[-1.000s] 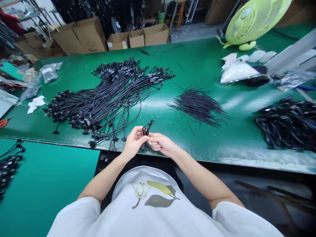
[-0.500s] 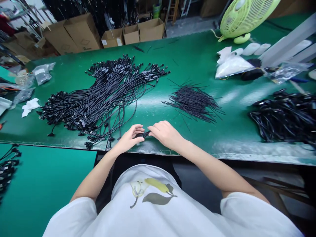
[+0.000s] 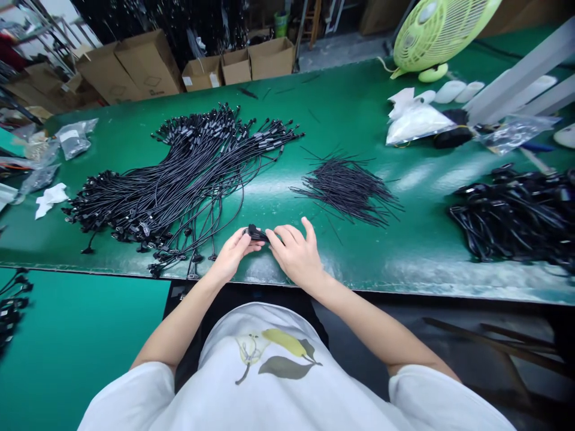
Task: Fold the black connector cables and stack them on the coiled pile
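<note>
Between my hands, over the front edge of the green table, is a small coiled black cable [image 3: 256, 233] with a connector at its left end. My left hand [image 3: 232, 254] pinches it between thumb and fingers. The thumb and forefinger of my right hand [image 3: 296, 251] close on the cable's right end, while its other fingers are raised. To the left lies a large heap of black cables [image 3: 179, 173] with connectors at both ends. Just beyond my right hand is a loose pile of thin black ties [image 3: 353, 188].
Coiled black cables [image 3: 516, 215] are piled at the right. Behind them are a white bag [image 3: 417, 123], a grey metal post [image 3: 521, 78] and a green fan [image 3: 440, 36]. Plastic bags [image 3: 74, 139] lie at the left. Cardboard boxes [image 3: 148, 63] stand beyond the table [image 3: 269, 203].
The cable has been raised a little and turned, so its connector end now shows in my left hand. My right hand's outer fingers have lifted and spread.
</note>
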The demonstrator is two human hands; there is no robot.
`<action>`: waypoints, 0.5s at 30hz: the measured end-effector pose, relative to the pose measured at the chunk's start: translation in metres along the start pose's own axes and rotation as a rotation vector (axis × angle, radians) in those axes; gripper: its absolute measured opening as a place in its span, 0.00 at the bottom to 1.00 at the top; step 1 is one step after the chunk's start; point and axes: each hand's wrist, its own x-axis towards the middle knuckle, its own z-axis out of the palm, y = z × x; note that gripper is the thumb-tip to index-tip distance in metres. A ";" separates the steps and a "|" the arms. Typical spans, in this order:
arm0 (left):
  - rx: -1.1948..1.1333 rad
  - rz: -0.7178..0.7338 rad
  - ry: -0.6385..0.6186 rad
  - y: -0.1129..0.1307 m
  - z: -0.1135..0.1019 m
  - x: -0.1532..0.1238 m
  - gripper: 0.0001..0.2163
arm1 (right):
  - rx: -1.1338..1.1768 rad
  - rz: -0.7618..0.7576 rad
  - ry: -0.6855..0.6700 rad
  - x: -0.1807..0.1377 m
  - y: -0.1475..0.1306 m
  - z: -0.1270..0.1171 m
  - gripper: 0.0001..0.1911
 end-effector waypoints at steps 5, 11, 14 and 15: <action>0.396 0.188 -0.055 0.002 0.003 0.000 0.21 | 0.124 0.021 -0.092 0.000 0.000 0.010 0.18; 1.004 0.578 -0.044 0.016 0.000 0.002 0.10 | 0.124 0.066 -0.124 -0.011 0.009 0.016 0.20; 1.137 0.664 0.000 0.016 0.002 0.003 0.09 | 0.089 0.078 -0.127 -0.010 0.008 0.015 0.20; 1.172 0.682 0.035 0.015 0.004 0.003 0.09 | 0.080 0.072 -0.130 -0.009 0.006 0.015 0.21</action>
